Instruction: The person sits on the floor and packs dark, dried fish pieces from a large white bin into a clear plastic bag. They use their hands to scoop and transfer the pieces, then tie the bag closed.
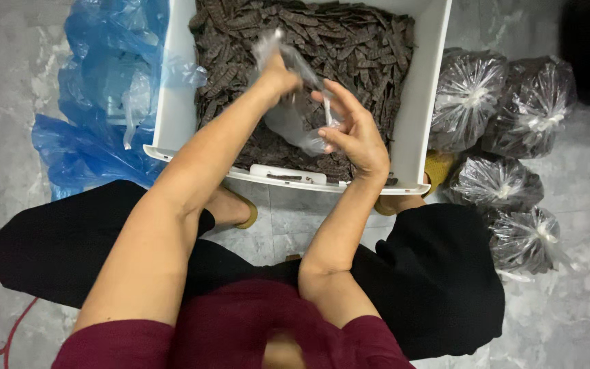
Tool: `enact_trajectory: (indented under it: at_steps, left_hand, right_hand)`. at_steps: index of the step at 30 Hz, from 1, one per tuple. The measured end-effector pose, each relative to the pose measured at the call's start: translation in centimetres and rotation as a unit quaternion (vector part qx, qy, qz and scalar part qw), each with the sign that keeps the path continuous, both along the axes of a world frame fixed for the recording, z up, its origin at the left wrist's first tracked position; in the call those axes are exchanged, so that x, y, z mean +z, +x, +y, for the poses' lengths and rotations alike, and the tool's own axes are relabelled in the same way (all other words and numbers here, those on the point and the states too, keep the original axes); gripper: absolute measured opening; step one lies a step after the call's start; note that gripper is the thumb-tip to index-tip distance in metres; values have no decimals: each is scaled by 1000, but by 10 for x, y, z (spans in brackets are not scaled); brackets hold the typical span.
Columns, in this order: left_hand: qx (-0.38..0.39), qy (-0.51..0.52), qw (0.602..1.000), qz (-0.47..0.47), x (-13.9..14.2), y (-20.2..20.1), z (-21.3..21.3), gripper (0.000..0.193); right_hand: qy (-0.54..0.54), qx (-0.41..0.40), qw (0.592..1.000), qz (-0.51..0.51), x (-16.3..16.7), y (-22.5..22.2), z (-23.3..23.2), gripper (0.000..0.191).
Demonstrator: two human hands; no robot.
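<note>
A clear plastic bag (295, 113) hangs between two hands above a white bin (423, 102) of dark brown ridged strips (363, 48). The left hand (278, 76) pinches its upper edge, fingers closed on the film. The right hand (356, 130) holds the lower side, thumb and fingers (328, 102) clamped on it (other fingers spread). The bag looks thin, crumpled, glossy and nearly empty.

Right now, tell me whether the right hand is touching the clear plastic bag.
Touching. The head view shows the right hand pinching the clear plastic bag between its fingers, over the white bin of dark strips.
</note>
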State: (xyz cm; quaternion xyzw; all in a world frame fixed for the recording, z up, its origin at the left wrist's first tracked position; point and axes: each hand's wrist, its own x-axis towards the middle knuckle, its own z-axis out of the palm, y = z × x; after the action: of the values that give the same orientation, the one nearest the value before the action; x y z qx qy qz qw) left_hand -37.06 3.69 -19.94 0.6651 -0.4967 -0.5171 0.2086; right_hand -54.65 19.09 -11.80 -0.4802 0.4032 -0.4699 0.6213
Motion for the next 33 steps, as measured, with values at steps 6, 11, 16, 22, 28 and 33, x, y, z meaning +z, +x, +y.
enact_trajectory:
  at_steps: [6,11,16,22,28,33]
  left_hand:
    - [165,-158,964,135,-11,-9,-1,103]
    - [-28,-150,987,-45,-10,9,16,101]
    - [-150,-98,966,188,15,66,32,41]
    - [-106,-56,983,136,-21,170,28,19]
    - [-127,-138,927,-326,-77,199,47,30]
    - [-133,-131,902,-389,-85,183,52,31]
  right_hand:
    - [-2,-16,1000,-16,0,3,-1,86]
    - [-13,-49,999,11,3,3,-2,85]
    - [-8,-49,999,17,-3,-6,-1,86]
    - [-31,-61,997,20,-12,-5,-2,83]
    - [-22,-87,996,23,-9,0,-7,79]
    - [-23,-89,996,21,-7,2,-9,78]
